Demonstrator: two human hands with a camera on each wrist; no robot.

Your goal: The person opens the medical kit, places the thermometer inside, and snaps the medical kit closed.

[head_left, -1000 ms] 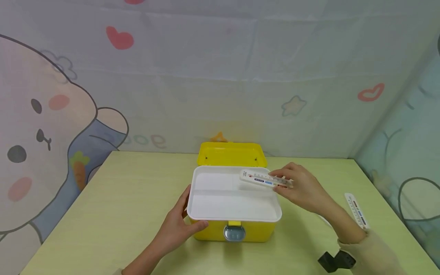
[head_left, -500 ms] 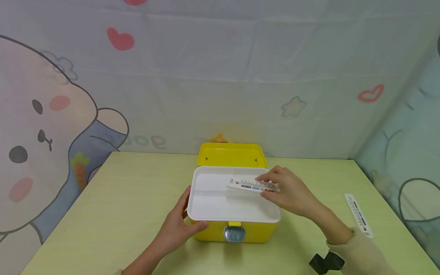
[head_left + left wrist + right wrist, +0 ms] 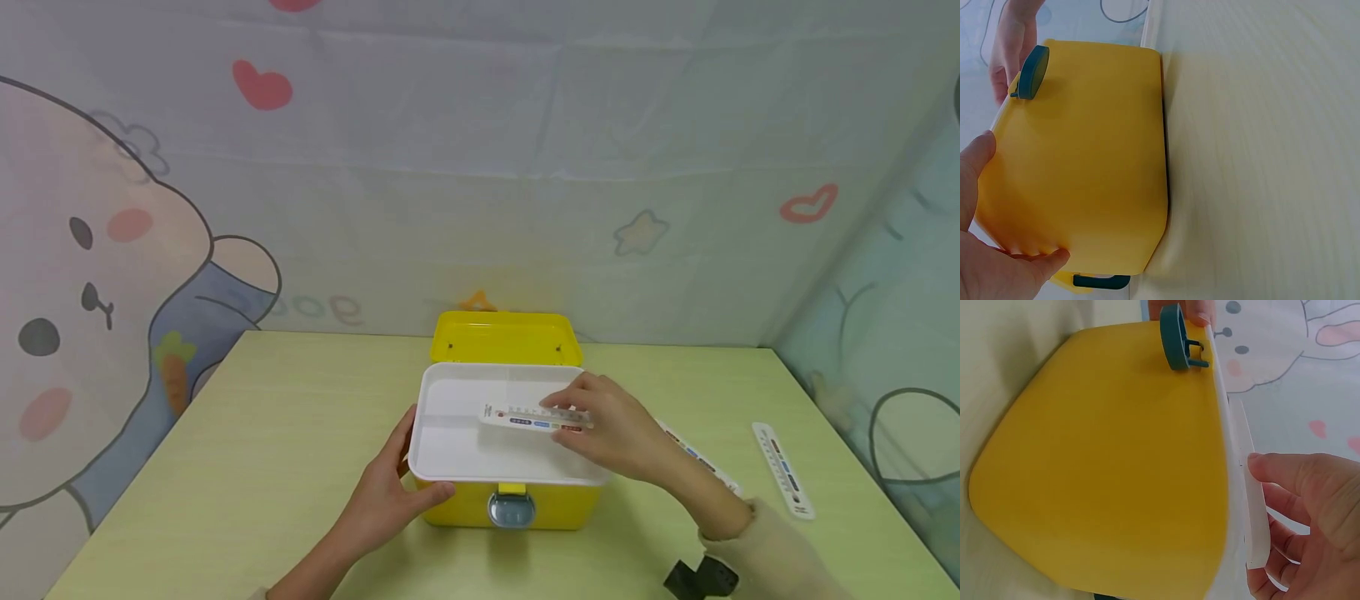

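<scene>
A yellow storage box point(image 3: 555, 508) with a white inner tray point(image 3: 465, 454) stands on the table, its yellow lid point(image 3: 506, 337) raised at the back. My left hand point(image 3: 386, 500) grips the box's left front corner, thumb on the front under the tray rim and fingers along the side. Over the tray, my right hand point(image 3: 611, 429) pinches a white strip thermometer point(image 3: 525, 417) by its right end, thumb on the near edge. The thermometer lies almost level, scale upward. In the right wrist view, its plain back point(image 3: 1257, 519) shows just above the white rim.
Two more strip thermometers lie on the table to the right: one point(image 3: 782, 471) near the edge, another point(image 3: 708, 464) partly hidden by the right forearm. A blue-green latch point(image 3: 512, 510) hangs on the box front. A printed cloth point(image 3: 450, 208) backs the table.
My right hand has carried the thermometer left and slightly nearer, from the tray's right rim to over its middle. The thermometer beneath my forearm shows more. My left hand stays put.
</scene>
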